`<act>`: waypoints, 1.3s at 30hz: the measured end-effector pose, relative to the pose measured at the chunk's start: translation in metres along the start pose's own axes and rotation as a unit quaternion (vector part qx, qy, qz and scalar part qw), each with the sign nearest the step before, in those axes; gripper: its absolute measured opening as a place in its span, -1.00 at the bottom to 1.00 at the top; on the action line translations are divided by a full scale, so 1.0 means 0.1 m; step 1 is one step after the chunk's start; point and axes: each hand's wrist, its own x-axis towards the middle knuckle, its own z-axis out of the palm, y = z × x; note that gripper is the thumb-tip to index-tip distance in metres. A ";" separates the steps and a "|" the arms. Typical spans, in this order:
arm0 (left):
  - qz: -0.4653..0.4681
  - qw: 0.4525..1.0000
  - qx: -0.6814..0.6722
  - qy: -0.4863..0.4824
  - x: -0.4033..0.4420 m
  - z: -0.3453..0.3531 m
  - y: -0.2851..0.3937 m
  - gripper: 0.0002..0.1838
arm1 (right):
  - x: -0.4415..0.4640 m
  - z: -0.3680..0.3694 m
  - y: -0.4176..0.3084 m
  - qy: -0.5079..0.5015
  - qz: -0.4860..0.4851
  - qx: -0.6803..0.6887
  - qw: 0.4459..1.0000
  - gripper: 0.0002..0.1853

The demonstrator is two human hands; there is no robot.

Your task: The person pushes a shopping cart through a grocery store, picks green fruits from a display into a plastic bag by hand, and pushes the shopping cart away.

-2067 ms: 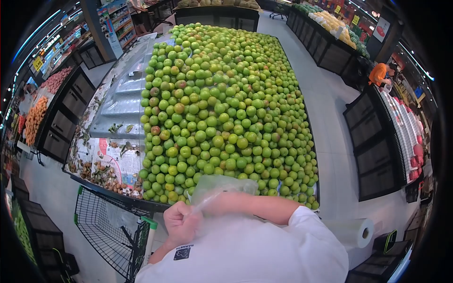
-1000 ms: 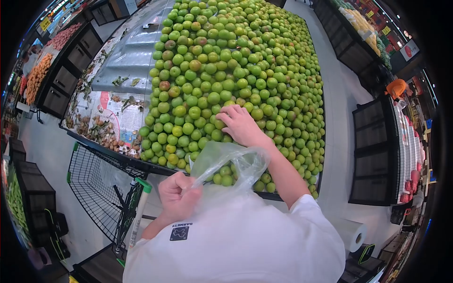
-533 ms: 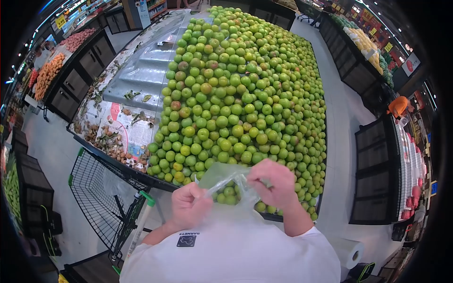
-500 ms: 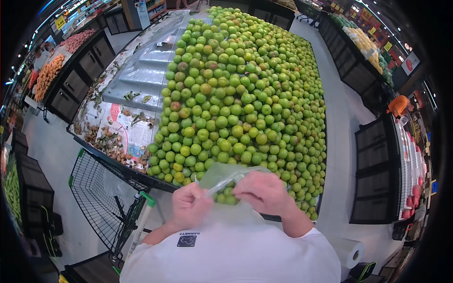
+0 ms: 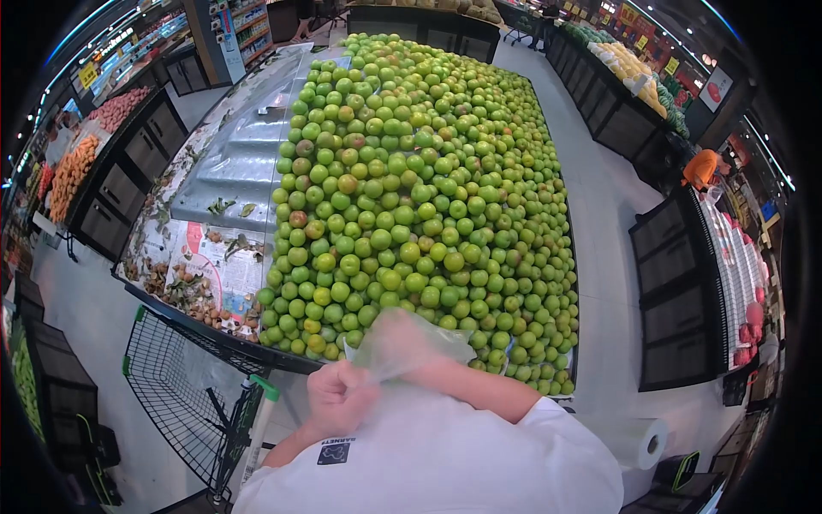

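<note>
A thin clear plastic bag (image 5: 441, 338) is spread out in front of my chest, close to the near edge of the fruit heap. My left hand (image 5: 341, 396) is closed, pinching the bag's edge between thumb and fingers. Behind or inside the film, my right hand (image 5: 401, 341) reaches forward over the near fruit; its fingers are veiled by plastic and smeared by motion. The heap of small round green fruit (image 5: 411, 214), some tinged yellow or reddish, fills most of the display stand.
A shopping cart (image 5: 171, 377) stands left of me. Left of the heap lie grey stepped liner (image 5: 227, 184), newspaper and shrivelled scraps. A roll of plastic bags (image 5: 629, 439) sits by my right side. Produce counters (image 5: 681, 291) line both aisles; a person in orange (image 5: 702, 167) is at the right.
My right hand has moved forward and left, from the bag's mouth to behind or inside its film. My left hand keeps its pinch. The view has shifted slightly.
</note>
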 end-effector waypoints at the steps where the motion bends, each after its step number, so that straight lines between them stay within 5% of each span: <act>1: 0.000 1.000 -0.002 0.001 -0.01 0.00 -0.01 -0.72 | -0.02 -0.05 -0.01 0.032 -0.012 -0.002 0.999 -0.82; 6: 0.018 0.999 -0.028 -0.004 -0.01 -0.01 -0.07 -0.70 | 0.05 0.01 -0.02 0.053 -0.048 -0.032 0.997 -0.84; 8: 0.017 1.000 -0.024 -0.004 -0.01 -0.02 -0.04 -0.70 | 0.14 -0.04 -0.07 -0.097 0.007 -0.102 0.990 -0.90; 15: 0.011 0.999 -0.030 0.003 -0.02 -0.01 -0.03 -0.70 | 0.12 -0.38 -0.15 -0.191 0.053 -0.057 0.979 -0.91; 23: 0.004 0.999 -0.035 0.000 -0.01 -0.01 -0.06 -0.70 | -0.03 -0.11 0.01 -0.026 -0.014 -0.038 0.999 -0.88; 33: -0.014 0.997 -0.070 -0.002 -0.03 -0.03 -0.07 -0.80 | 0.08 -0.29 0.01 -0.119 -0.009 0.031 0.992 -0.83; 39: -0.013 0.998 -0.065 0.014 -0.03 -0.02 -0.01 -0.80 | -0.08 -0.31 0.06 0.013 -0.025 0.157 0.987 -0.79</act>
